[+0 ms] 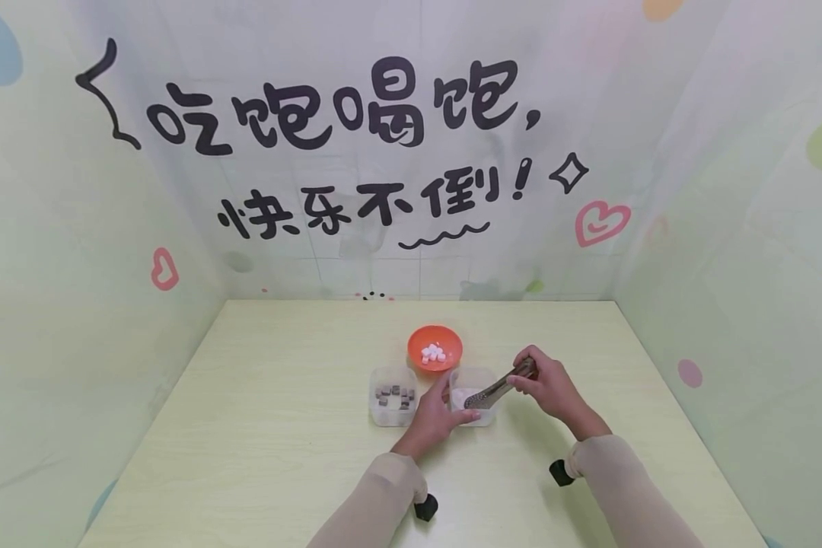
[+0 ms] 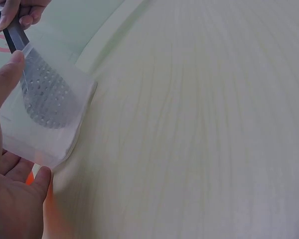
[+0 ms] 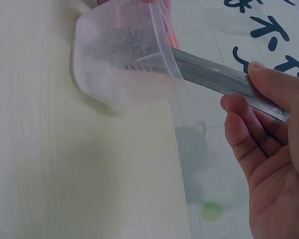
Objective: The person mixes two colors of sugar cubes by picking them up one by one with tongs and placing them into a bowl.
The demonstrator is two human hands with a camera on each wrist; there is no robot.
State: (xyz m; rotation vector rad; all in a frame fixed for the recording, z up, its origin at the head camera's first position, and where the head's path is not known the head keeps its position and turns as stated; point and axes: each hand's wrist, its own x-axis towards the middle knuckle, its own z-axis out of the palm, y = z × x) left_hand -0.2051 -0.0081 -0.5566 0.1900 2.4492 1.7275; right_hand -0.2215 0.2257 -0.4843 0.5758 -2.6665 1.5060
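My left hand holds a clear plastic box on the table, thumb on the near side and fingers on the far side. My right hand grips metal tongs by the handle. The perforated head of the tongs is inside the box, showing through its wall in both wrist views. Something whitish lies at the box's bottom, too unclear to tell apart. In the right wrist view, the thumb and fingers pinch the handle of the tongs.
Behind the box stands an orange bowl with several small white cubes in it. Left of my left hand is a second clear box with several dark brownish cubes. Printed walls enclose the pale wooden table on three sides.
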